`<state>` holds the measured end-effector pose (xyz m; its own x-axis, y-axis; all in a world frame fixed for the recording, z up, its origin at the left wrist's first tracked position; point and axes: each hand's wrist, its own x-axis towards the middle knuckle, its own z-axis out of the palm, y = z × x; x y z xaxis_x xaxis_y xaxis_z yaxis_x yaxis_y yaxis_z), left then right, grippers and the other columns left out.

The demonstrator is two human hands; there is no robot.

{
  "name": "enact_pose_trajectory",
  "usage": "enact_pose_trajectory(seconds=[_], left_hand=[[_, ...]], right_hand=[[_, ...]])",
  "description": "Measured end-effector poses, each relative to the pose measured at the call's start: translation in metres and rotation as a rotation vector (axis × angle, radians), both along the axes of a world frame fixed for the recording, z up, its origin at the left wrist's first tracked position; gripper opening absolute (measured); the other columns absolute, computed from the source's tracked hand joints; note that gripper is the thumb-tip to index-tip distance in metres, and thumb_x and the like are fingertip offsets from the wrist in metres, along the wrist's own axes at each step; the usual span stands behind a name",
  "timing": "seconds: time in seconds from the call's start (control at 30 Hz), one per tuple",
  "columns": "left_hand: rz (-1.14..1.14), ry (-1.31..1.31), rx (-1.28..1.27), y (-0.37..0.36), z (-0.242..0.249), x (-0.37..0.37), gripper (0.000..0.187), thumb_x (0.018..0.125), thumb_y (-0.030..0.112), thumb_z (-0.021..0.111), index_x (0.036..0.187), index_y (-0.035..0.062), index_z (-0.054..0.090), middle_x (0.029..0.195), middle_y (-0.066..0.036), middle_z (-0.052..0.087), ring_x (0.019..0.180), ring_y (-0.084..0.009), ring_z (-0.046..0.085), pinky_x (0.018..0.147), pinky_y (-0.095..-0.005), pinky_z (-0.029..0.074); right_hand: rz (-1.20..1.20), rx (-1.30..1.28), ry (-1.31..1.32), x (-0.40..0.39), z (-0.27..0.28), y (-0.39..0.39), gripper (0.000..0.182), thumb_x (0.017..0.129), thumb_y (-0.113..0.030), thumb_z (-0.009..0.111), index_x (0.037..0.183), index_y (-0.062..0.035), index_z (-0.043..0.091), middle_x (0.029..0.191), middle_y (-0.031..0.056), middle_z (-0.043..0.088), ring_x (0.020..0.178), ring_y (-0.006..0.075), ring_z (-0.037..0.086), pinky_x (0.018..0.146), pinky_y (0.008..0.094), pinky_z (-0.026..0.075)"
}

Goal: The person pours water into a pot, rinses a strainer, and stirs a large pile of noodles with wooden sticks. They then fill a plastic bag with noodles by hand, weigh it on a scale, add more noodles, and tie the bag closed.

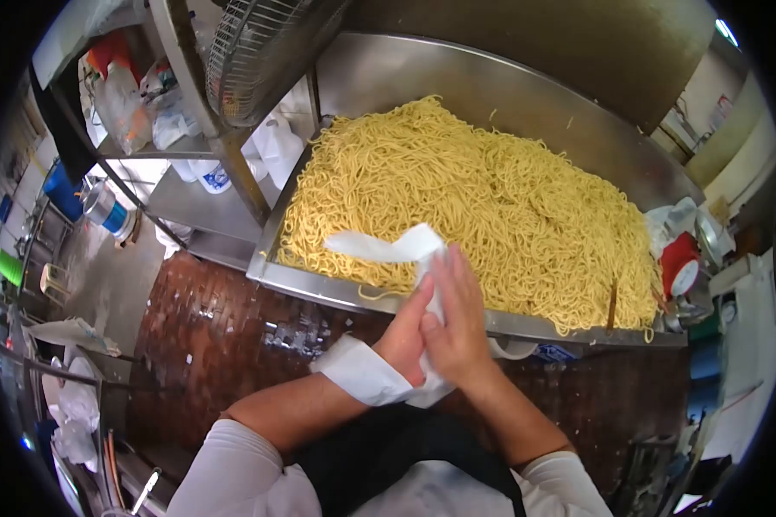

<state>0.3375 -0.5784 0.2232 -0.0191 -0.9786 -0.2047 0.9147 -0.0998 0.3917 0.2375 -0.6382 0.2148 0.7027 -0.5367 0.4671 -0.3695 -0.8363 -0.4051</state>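
Pressing left hand point(401, 343) to right hand point(459, 323), white strip point(425, 242) between, noodles point(491, 198) partly hidden, fan point(248, 56) by shelving point(218, 211)

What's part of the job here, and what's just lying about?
Part of the job:
thin white sheet, cloth or paper, between left hand and right hand;
likely yellow noodles in grey metal trough.

Apparently just lying about:
round grey wire fan;
white plastic jug;
bright green tub.

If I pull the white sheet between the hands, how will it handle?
The white sheet is probably floppy: its upper end bends loosely above the yellow noodles. It looks thin, so likely light. Pulling may meet drag where the left hand and right hand press it.
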Motion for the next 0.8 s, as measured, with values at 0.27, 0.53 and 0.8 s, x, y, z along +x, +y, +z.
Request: enact_pose_trajectory(seconds=[0.27, 0.53, 0.8], left_hand=[[0.048, -0.133, 0.124, -0.04, -0.002, 0.034, 0.052, 0.102, 0.038, 0.047, 0.145, 0.0096, 0.039, 0.141, -0.01, 0.048, 0.128, -0.0227, 0.048, 0.106, -0.0373, 0.041], [0.273, 0.087, 0.339, -0.091, -0.075, 0.127, 0.034, 0.101, 0.02, 0.043, 0.123, -0.0045, 0.051, 0.12, -0.021, 0.059, 0.117, -0.0322, 0.057, 0.102, -0.0469, 0.046], [0.277, -0.276, 0.067, -0.155, -0.053, 0.149, 0.033, 0.098, 0.019, 0.043, 0.121, -0.002, 0.056, 0.114, -0.017, 0.064, 0.103, -0.0296, 0.064, 0.095, -0.0429, 0.051]], right_hand=[[0.128, 0.048, -0.236, 0.036, -0.019, -0.034, 0.057, 0.098, -0.037, 0.047, 0.138, 0.0033, 0.043, 0.14, 0.0261, 0.045, 0.133, 0.0385, 0.041, 0.11, 0.0477, 0.029], [-0.498, 0.552, -0.807, -0.032, -0.017, -0.152, 0.038, 0.101, -0.018, 0.054, 0.064, -0.0075, 0.051, 0.056, -0.0076, 0.036, 0.052, 0.0034, 0.029, 0.047, 0.0253, 0.022], [-0.447, -0.231, -0.068, -0.031, 0.046, -0.175, 0.069, 0.077, -0.03, 0.081, 0.131, -0.0002, 0.049, 0.122, 0.0192, 0.06, 0.107, 0.0285, 0.062, 0.087, 0.0423, 0.049]])
